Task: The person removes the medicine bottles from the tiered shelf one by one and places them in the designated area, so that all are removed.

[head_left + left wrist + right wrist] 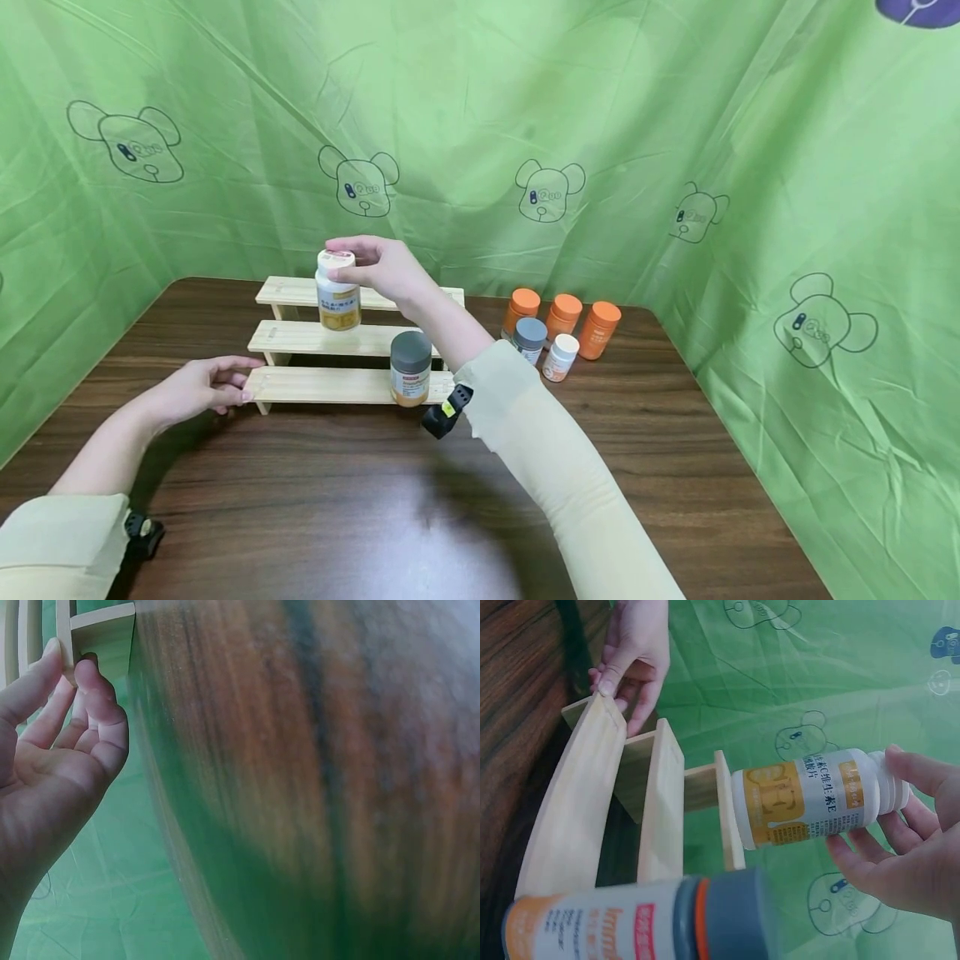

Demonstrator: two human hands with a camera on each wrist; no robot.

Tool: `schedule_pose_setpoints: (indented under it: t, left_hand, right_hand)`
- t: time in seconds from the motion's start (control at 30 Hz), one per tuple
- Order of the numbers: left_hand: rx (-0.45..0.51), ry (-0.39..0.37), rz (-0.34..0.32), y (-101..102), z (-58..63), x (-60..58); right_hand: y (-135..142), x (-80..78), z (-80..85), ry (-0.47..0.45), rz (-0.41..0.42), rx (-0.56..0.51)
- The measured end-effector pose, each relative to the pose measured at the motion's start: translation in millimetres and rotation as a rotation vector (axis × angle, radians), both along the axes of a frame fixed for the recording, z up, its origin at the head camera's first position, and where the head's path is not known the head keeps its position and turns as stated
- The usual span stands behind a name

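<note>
My right hand (387,265) holds a white supplement bottle (338,300) with a yellow label by its white cap, thumb on one side and fingers on the other. In the right wrist view, the bottle's base is right at the top board of a three-step wooden rack (300,384). My left hand (197,386) pinches the left end of the rack's lowest board between thumb and fingers, also seen up close in the left wrist view. Toward the right end of that lowest board stands an upright bottle with a grey lid (411,369).
Right of the rack, several bottles stand grouped on the dark wooden table (360,500): orange ones (597,332), a grey-lidded one (529,335) partly behind the right sleeve, and a small white one (559,358). A green printed curtain (465,108) surrounds the table's back and sides.
</note>
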State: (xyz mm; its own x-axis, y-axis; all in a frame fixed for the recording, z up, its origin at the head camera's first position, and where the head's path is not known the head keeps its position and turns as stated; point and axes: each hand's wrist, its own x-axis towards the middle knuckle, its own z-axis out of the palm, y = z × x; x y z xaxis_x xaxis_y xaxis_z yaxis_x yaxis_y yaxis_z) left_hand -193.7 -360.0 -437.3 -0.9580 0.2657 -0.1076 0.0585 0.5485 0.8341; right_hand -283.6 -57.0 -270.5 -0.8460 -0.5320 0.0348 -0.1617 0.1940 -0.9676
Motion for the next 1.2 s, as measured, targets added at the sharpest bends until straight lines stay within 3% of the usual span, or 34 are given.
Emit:
schedule_pose_setpoints:
  t: [0.43, 1.2]
  left_hand:
    - [0.008, 0.006, -0.003, 0, -0.1, 0.7]
    - [-0.004, 0.006, 0.001, 0, 1.5, 0.9]
  right_hand:
    - [30, -3.0, 16.6, 0.002, 0.053, 0.005]
    - [89, -3.6, 38.2, 0.081, 0.048, 0.005]
